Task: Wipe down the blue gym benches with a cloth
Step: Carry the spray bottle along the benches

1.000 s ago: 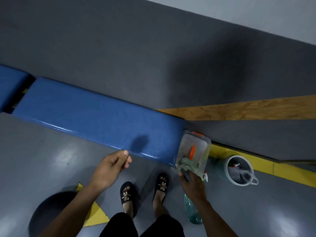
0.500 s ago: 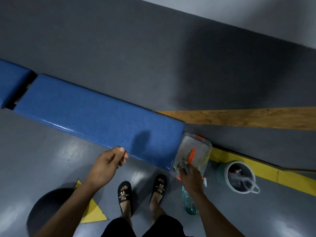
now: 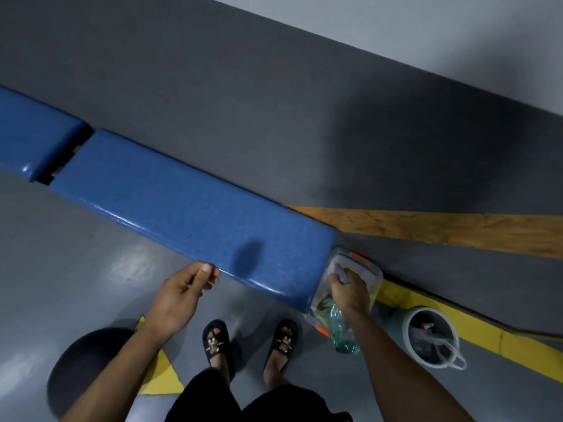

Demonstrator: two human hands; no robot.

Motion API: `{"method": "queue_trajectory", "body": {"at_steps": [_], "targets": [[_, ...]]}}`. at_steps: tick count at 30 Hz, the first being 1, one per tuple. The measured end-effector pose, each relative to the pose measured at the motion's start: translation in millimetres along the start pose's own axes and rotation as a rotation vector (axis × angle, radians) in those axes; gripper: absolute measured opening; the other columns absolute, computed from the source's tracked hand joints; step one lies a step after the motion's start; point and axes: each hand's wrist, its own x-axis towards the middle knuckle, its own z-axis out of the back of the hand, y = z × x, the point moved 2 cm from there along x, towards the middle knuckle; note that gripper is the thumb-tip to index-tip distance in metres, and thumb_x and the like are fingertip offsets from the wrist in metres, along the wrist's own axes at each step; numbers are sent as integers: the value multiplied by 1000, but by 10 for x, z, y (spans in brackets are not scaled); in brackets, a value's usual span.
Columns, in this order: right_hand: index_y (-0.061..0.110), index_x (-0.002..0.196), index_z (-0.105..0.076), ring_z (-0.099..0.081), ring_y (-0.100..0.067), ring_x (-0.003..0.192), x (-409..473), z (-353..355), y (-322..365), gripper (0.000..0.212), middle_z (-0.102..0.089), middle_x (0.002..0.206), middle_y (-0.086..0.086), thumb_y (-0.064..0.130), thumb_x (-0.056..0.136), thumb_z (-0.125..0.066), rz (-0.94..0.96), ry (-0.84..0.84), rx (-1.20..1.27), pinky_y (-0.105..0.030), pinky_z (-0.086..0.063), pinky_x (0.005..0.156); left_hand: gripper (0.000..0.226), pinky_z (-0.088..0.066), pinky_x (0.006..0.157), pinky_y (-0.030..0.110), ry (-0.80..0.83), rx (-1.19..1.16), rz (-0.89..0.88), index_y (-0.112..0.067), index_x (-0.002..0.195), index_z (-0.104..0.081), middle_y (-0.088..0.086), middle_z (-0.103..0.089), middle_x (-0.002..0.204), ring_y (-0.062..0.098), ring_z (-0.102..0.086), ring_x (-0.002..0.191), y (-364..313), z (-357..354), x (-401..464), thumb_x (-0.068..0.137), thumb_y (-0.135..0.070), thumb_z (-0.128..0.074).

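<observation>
A long blue padded bench [image 3: 189, 214] runs from the left toward the middle, and a second blue bench [image 3: 33, 138] lies beyond a gap at the far left. My left hand [image 3: 179, 295] hovers at the near bench's front edge with its fingers loosely curled, holding nothing. My right hand [image 3: 350, 290] grips the grey head of a green translucent spray bottle [image 3: 342, 330], which hangs below it. It is over a clear plastic container [image 3: 370, 271] at the bench's right end. A greenish cloth [image 3: 323, 303] lies crumpled inside that container.
A white bucket [image 3: 409, 327] with items in it stands on the floor to the right, by a yellow floor stripe [image 3: 487, 333]. A wooden board [image 3: 441, 226] lies behind the container. My sandalled feet [image 3: 216, 339] stand close to the bench. A dark round object [image 3: 79, 363] sits at lower left.
My right hand has moved forward over the clear container, carrying the spray bottle with it. My left hand has stayed at the bench's front edge.
</observation>
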Motion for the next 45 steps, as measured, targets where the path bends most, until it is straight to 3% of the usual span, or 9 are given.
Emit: {"method": "queue_trajectory", "body": {"at_steps": [6, 10, 17, 25, 27, 31, 34, 38, 45], "targets": [[17, 68, -54, -57, -28, 65, -351, -412, -23, 19, -58, 63, -1, 27, 82, -61, 201, 151, -89, -33, -43, 57, 38, -50, 71, 17, -2, -23, 23, -22, 92, -68, -2, -70, 90, 14, -65, 84, 255, 192, -103, 101, -45, -40], [13, 77, -59, -60, -35, 83, -638, -863, 57, 20, -65, 79, -9, 33, 80, -62, 265, 197, -244, -36, -43, 65, 43, -50, 72, 23, -7, -46, 25, -28, 92, -67, -2, -70, 91, 12, -65, 83, 396, 472, -120, 93, -59, -38], [16, 105, -67, -61, -36, 95, -773, -1258, 594, 33, -69, 98, -12, 37, 81, -55, 238, 176, -222, -38, -47, 76, 29, -49, 75, 26, -40, -87, 45, -28, 91, -67, -1, -70, 89, 14, -64, 83, 652, 1142, -83, 100, -37, -40], [14, 101, -66, -58, -28, 84, -676, -1114, 1710, 23, -58, 82, -3, 25, 92, -49, 274, 36, -175, -32, -39, 67, 31, -49, 71, 22, -52, -143, 2, -25, 87, -69, 2, -70, 85, 15, -64, 79, 792, 1903, 120, 98, -39, -43], [26, 96, -67, -59, -29, 88, -751, -1175, 1875, 20, -55, 82, -1, 27, 93, -47, 285, 57, -225, -33, -41, 69, 29, -48, 70, 18, -53, -165, -9, -27, 86, -68, 3, -70, 85, 12, -63, 76, 764, 2093, 160, 95, -39, -43], [29, 118, -64, -60, -25, 86, -943, -1450, 2028, 32, -58, 85, 3, 31, 91, -48, 320, 108, -249, -31, -43, 69, 32, -46, 69, 22, -44, -132, -58, -23, 84, -64, 7, -66, 84, 20, -60, 76, 718, 2452, 252, 96, -40, -39], [28, 108, -66, -61, -27, 90, -1134, -1718, 2075, 26, -65, 92, -2, 35, 87, -53, 300, 161, -247, -33, -48, 72, 29, -45, 67, 19, -81, -141, -63, -24, 87, -64, 5, -66, 86, 20, -60, 76, 731, 2671, 295, 100, -32, -40], [19, 101, -65, -60, -29, 98, -1258, -2137, 2078, 45, -67, 101, -6, 50, 77, -42, 312, 260, -376, -35, -47, 78, 28, -46, 68, 19, -147, -157, -41, -26, 88, -65, 2, -67, 85, 20, -60, 77, 818, 2894, 325, 101, -30, -41], [22, 124, -61, -55, -26, 111, -1237, -2522, 2410, 51, -63, 121, -3, 49, 87, -41, 392, 328, -507, -32, -41, 93, 29, -48, 69, 19, -229, -156, 4, -29, 87, -67, 0, -70, 84, 16, -63, 77, 1008, 3177, 454, 96, -40, -42]]}}
